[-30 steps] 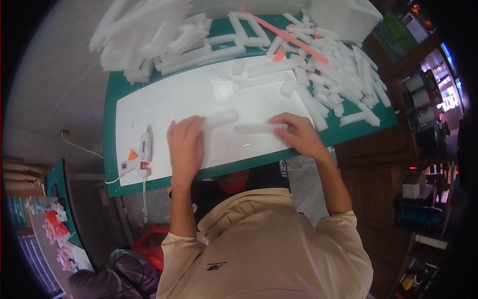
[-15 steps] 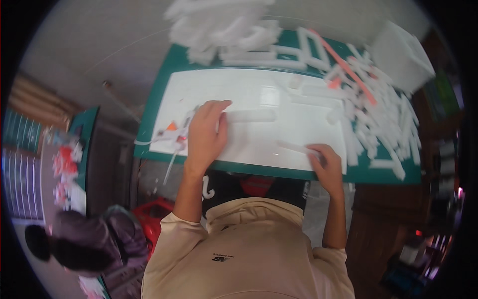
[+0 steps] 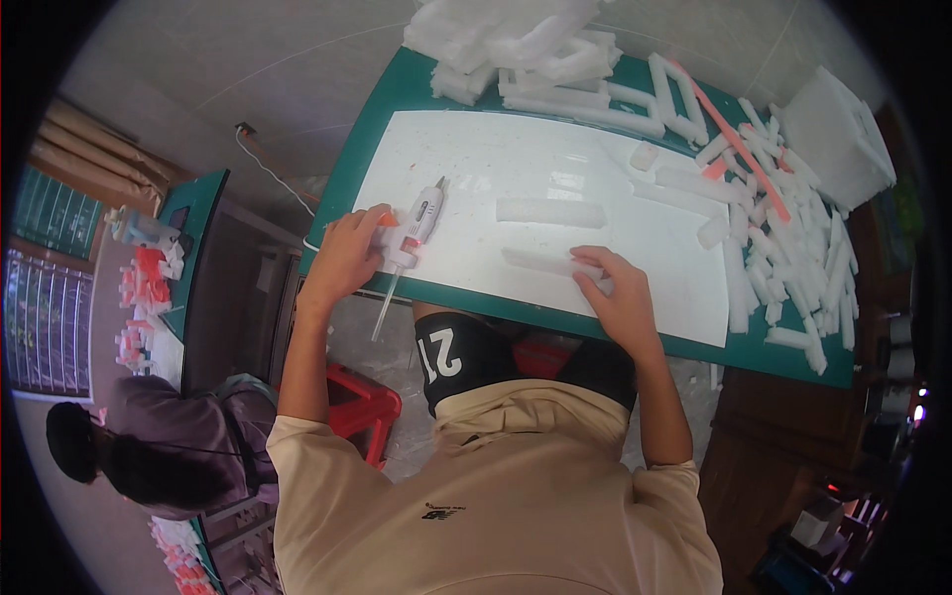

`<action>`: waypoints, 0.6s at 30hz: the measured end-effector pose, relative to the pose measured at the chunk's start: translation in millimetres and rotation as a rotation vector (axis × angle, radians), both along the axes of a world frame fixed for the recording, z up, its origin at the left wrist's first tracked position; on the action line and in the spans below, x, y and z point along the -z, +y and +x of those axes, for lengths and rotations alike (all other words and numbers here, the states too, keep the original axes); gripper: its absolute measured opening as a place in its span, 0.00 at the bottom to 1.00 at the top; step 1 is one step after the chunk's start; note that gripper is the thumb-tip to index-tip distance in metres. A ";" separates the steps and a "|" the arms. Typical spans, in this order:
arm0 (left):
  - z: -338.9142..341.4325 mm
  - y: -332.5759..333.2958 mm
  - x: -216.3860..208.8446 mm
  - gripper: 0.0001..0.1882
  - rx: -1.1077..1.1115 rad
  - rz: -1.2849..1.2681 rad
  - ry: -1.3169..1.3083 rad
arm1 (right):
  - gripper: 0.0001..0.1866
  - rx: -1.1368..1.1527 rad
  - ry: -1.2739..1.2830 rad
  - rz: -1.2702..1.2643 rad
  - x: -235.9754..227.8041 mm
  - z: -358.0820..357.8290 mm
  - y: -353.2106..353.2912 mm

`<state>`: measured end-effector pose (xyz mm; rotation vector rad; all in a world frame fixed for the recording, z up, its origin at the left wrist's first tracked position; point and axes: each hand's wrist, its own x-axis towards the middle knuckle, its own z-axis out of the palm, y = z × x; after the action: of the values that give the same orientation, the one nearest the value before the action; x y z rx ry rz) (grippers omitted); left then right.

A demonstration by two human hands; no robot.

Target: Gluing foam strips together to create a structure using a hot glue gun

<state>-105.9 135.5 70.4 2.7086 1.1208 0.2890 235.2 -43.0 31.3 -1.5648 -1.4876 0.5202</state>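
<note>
My left hand [image 3: 347, 253] is at the left edge of the white board, its fingers curled over the handle side of a white glue gun [image 3: 421, 218] with orange parts. The gun lies nozzle away from me, and a clear glue stick [image 3: 385, 309] pokes out of its rear past the table edge. The hand hides most of the handle. With thumb and fingers, my right hand [image 3: 620, 293] holds the right end of a thin white foam strip [image 3: 535, 260] low over the board. Just beyond it lies a thicker white foam bar [image 3: 550, 212], touched by neither hand.
The white board [image 3: 466, 139] covers much of the green table [image 3: 377, 119]. Foam frames [image 3: 585, 104] are piled at the back. Loose foam pieces [image 3: 793, 238], a pink strip [image 3: 734, 139] and a white box [image 3: 838, 139] occupy the right. Another person [image 3: 178, 436] sits at lower left.
My left hand has moved from the foam bar to the glue gun at the left. The bar lies free. My right hand still holds the thin strip. The view has shifted.
</note>
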 end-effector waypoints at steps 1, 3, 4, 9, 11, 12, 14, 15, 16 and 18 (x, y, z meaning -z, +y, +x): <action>0.4 0.1 1.7 0.31 0.017 0.036 -0.033 | 0.14 0.018 0.015 -0.019 1.1 -2.9 2.2; -1.5 -1.5 3.3 0.31 0.047 0.064 -0.066 | 0.14 0.048 0.030 -0.045 1.6 -9.2 8.2; -1.5 -4.5 3.3 0.30 0.032 0.089 -0.084 | 0.14 0.045 0.039 -0.023 1.7 -11.3 10.6; 0.6 -34.3 -2.4 0.30 0.023 0.045 -0.225 | 0.13 0.058 0.047 -0.068 3.9 -21.6 19.4; 7.8 -52.6 -6.0 0.31 0.089 -0.086 -0.241 | 0.12 0.046 0.031 -0.122 3.4 -25.1 20.5; 12.6 -60.3 -7.4 0.31 0.090 -0.091 -0.242 | 0.12 0.048 0.031 -0.127 3.8 -26.5 21.2; 21.9 -74.1 -10.0 0.33 0.164 -0.094 -0.197 | 0.11 0.037 0.047 -0.085 3.8 -29.7 23.4; 24.8 -78.5 -6.2 0.35 0.189 -0.070 -0.200 | 0.11 0.037 0.048 -0.088 4.1 -30.4 23.5; 27.3 -82.1 -4.2 0.35 0.191 -0.073 -0.199 | 0.11 0.034 0.051 -0.091 4.9 -31.2 23.3; 31.6 -88.1 -1.1 0.35 0.212 -0.101 -0.208 | 0.11 0.035 0.056 -0.096 6.5 -31.9 23.2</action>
<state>-74.3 47.4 71.5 2.6075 0.7636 0.4540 203.3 -19.9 24.8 -1.6342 -1.4081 0.6179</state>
